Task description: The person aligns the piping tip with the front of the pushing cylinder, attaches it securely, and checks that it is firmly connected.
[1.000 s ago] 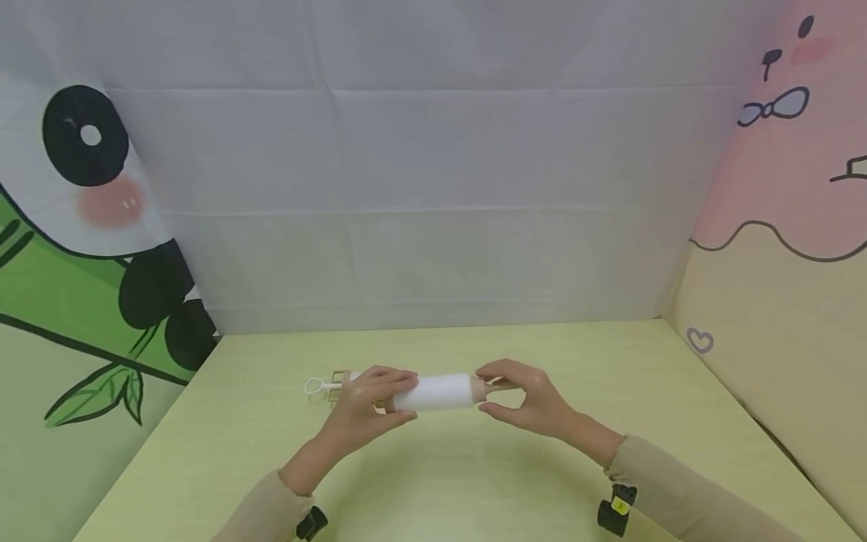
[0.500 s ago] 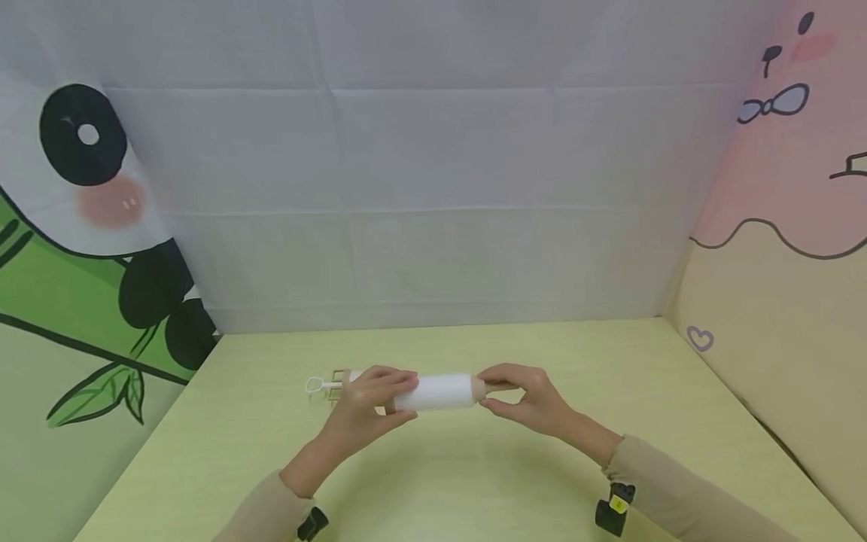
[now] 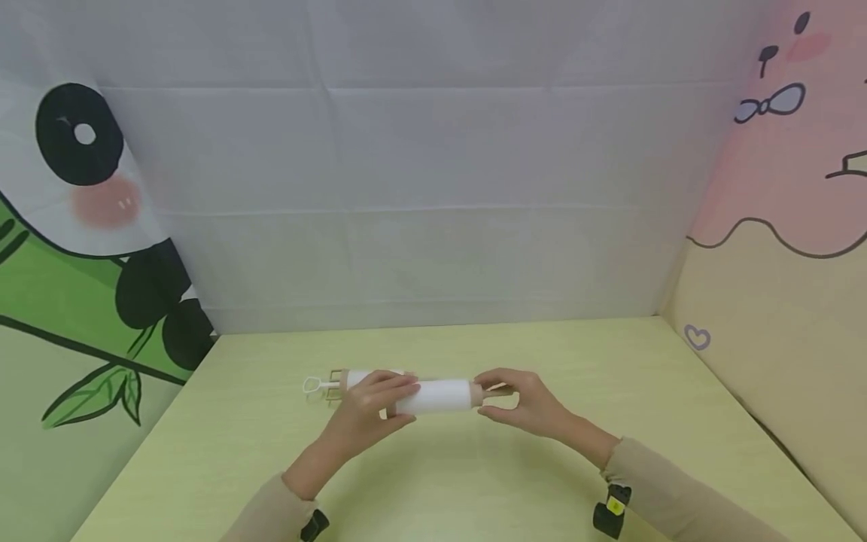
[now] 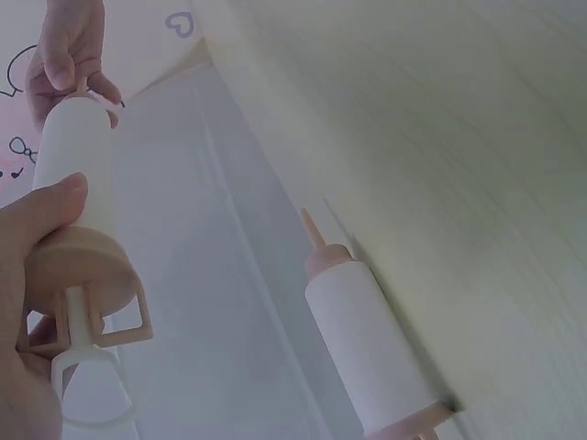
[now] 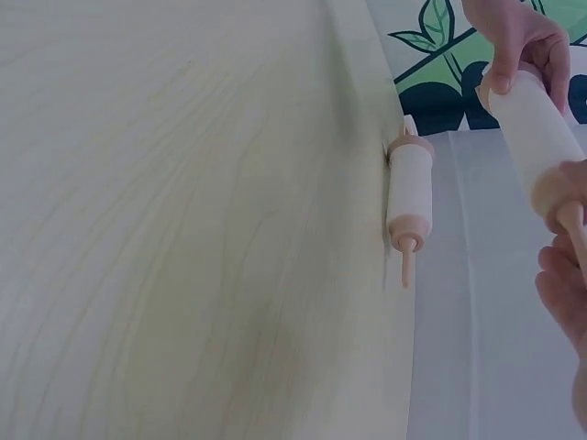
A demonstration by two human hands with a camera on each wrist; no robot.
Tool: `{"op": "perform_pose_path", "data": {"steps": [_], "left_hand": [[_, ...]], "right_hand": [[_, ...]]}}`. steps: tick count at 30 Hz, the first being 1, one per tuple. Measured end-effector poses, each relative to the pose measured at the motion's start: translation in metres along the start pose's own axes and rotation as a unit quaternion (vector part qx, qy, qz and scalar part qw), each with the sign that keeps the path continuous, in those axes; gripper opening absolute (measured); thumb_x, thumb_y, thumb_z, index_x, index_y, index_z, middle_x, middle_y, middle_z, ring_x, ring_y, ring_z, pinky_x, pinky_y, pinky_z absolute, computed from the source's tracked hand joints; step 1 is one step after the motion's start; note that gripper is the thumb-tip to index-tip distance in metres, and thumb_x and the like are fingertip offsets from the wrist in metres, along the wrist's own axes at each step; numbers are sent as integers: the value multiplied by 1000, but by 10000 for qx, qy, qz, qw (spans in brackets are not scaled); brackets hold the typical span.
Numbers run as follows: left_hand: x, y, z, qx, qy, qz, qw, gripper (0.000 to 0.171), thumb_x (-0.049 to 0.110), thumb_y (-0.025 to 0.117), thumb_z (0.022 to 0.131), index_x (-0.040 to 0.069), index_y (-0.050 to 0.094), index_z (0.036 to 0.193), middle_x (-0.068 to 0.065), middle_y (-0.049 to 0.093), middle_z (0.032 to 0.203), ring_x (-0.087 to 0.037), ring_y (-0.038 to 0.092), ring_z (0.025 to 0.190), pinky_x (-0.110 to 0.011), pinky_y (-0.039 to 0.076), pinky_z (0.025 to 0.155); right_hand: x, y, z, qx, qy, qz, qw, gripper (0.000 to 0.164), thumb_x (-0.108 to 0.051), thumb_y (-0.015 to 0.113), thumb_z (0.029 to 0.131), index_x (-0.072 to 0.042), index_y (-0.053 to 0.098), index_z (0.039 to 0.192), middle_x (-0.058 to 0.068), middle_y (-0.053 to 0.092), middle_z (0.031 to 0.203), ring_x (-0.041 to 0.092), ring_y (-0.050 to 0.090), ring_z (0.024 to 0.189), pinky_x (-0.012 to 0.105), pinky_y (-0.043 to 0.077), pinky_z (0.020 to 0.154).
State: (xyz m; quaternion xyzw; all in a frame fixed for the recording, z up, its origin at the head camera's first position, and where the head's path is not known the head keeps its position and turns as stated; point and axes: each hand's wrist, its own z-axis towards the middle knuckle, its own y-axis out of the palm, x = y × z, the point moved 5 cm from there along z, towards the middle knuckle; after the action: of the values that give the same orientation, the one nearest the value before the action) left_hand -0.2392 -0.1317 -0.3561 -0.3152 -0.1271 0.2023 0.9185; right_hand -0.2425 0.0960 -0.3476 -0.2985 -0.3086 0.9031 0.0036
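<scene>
A white-barrelled icing syringe (image 3: 440,397) with beige end caps is held level above the table. My left hand (image 3: 369,410) grips its rear end, the thumb along the barrel. In the left wrist view, the beige finger loops and white plunger ring (image 4: 92,394) stick out behind that hand. At the other end, my right hand (image 3: 524,403) holds the beige front cap between thumb and fingers, around the narrow nozzle (image 5: 573,225). A second, matching syringe (image 4: 362,344) lies on the table behind the left hand, its middle partly hidden in the head view.
The pale yellow table (image 3: 433,489) ends at a white back curtain (image 3: 433,188). Printed cartoon side panels stand left (image 3: 81,263) and right (image 3: 779,301).
The held syringe and both hands have come slightly lower and nearer, so more of the second syringe's barrel shows behind the left hand. Both grips look much the same.
</scene>
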Motion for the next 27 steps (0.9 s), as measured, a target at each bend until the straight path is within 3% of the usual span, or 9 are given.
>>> {"op": "perform_pose_path", "data": {"steps": [6,11,14,18,23,27], "left_hand": [[-22,-22,-21,-35,-633,195,9978,50,4,86,50,2,69,97,-10,67,99,-26,59,88,-21,53,60],[-38,-40,-45,-56,-1150,106,9933,50,2,86,48,2,69,95,-11,66,97,-24,60,85,-13,51,59],[-46,-43,-61,-496,-1910,-261,9800,46,3,84,52,2,69,96,-12,66,96,-21,60,83,-15,52,61],[-58,-43,-84,-1281,-2969,-588,9445,41,8,83,59,2,69,97,-12,66,97,-18,60,85,-20,52,63],[-70,-38,-99,-1927,-3228,-557,9250,42,16,83,59,6,70,97,-9,68,96,-20,61,87,-23,50,67],[-73,-32,-103,-2020,-3184,-785,9229,41,17,83,60,6,70,98,-8,68,96,-19,61,88,-24,50,70]], "right_hand": [[7,-10,-7,45,230,-269,9994,46,6,73,69,12,54,110,25,60,105,38,59,91,44,53,71],[21,-29,-13,135,918,-321,9952,50,4,72,72,10,51,117,24,57,113,40,56,98,47,50,78],[39,-34,-23,83,1399,-261,9898,50,-2,70,76,5,50,121,21,56,117,37,56,102,43,49,83],[66,-36,-38,94,1759,-318,9839,48,-12,71,78,-2,52,122,14,57,119,29,56,105,37,49,86],[77,-39,-49,126,1847,-393,9819,46,-18,71,79,-4,55,119,12,59,115,30,57,102,37,50,83],[78,-41,-52,155,1887,-439,9809,44,-18,71,79,-4,56,118,11,60,113,32,57,100,38,50,82]]}}
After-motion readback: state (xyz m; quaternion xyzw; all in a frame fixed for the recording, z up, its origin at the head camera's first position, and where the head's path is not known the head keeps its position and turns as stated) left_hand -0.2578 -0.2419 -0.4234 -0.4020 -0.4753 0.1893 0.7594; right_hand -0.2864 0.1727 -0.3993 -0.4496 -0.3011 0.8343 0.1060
